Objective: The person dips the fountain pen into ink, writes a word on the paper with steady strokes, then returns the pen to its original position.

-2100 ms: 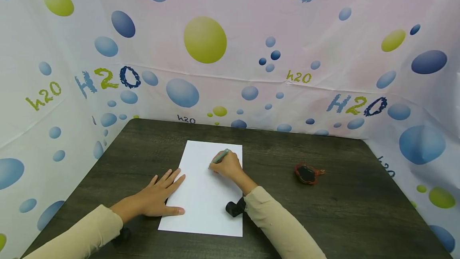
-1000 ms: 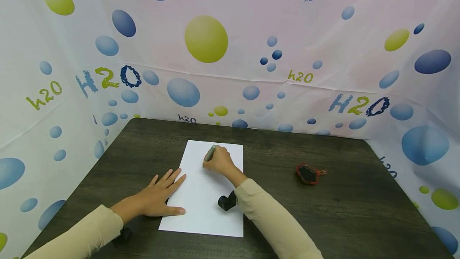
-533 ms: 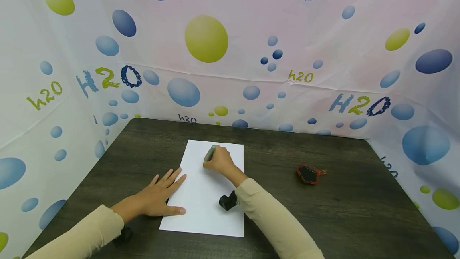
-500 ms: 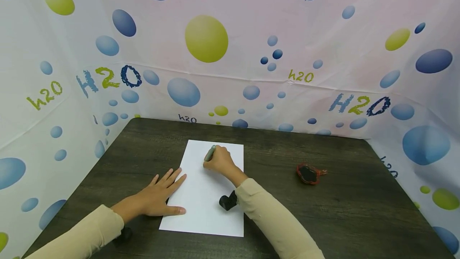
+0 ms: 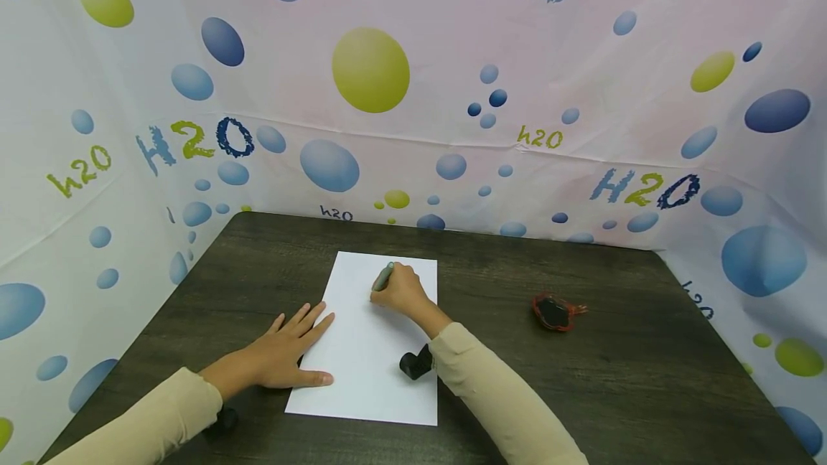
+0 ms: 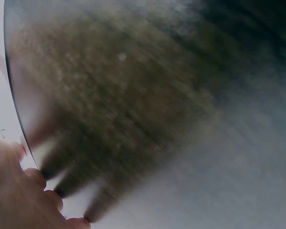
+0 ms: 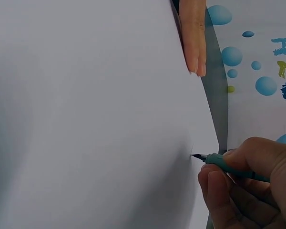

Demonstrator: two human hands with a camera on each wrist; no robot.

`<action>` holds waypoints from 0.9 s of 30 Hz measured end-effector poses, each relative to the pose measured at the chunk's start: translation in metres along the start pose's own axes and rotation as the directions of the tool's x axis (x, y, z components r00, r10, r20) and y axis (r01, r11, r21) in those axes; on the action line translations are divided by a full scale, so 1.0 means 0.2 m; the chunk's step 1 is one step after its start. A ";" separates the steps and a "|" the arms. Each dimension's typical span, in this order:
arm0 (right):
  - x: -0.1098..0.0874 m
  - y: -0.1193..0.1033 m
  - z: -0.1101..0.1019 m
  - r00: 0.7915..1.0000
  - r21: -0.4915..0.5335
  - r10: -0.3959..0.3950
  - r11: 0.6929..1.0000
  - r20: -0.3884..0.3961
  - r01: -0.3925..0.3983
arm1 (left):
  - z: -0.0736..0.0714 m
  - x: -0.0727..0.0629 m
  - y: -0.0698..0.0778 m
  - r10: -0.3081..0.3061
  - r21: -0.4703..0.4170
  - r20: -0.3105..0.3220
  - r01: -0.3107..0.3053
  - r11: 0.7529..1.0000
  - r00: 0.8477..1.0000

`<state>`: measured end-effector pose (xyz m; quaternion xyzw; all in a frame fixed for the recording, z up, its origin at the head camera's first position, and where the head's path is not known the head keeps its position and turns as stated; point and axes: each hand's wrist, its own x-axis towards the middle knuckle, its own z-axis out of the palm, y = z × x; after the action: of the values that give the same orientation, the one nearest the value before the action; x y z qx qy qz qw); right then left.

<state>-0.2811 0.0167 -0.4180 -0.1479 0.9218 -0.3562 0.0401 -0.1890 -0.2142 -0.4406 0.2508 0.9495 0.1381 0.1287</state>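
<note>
A white sheet of paper (image 5: pixel 362 397) lies upright on the dark table in the head view. My left hand (image 5: pixel 284 357) rests flat on its left edge, fingers spread and thumb on the sheet. Over the sheet's upper part, my right hand (image 5: pixel 403 293) pinches a green fountain pen (image 5: pixel 384 277) between thumb and fingers. In the right wrist view the pen's dark nib (image 7: pixel 196 155) meets the paper at a faint short line (image 7: pixel 191 149). Fingertips of the left hand (image 6: pixel 19 191) show at the lower left of the left wrist view.
To the right on the dark wooden table (image 5: pixel 620 379) lies a small red-rimmed object (image 5: pixel 554 312) with a black middle. A black wrist camera (image 5: pixel 416 363) sticks out from under the right sleeve, above the paper. A bubble-printed curtain (image 5: pixel 452 92) stands behind and at both sides.
My right hand moved left across the paper with the pen, paused there, and has since shifted slightly right and toward me. The left hand has stayed in place.
</note>
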 end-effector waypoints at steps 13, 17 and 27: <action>-0.03 0.05 -0.04 1.000 0.045 0.011 0.999 0.004 -0.011 | -0.01 0.00 0.01 -0.002 -0.015 0.002 0.002 1.000 1.000; -0.04 0.06 -0.06 1.000 0.061 0.005 0.998 0.009 -0.006 | -0.01 0.00 0.01 -0.005 -0.014 0.002 0.005 1.000 1.000; -0.06 0.10 -0.09 1.000 0.066 -0.001 0.998 -0.009 0.001 | 0.00 0.00 0.01 0.000 -0.023 -0.008 0.000 1.000 1.000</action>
<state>-0.2777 0.0469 -0.4181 -0.1453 0.9095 -0.3873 0.0408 -0.1880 -0.2133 -0.4404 0.2487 0.9484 0.1497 0.1279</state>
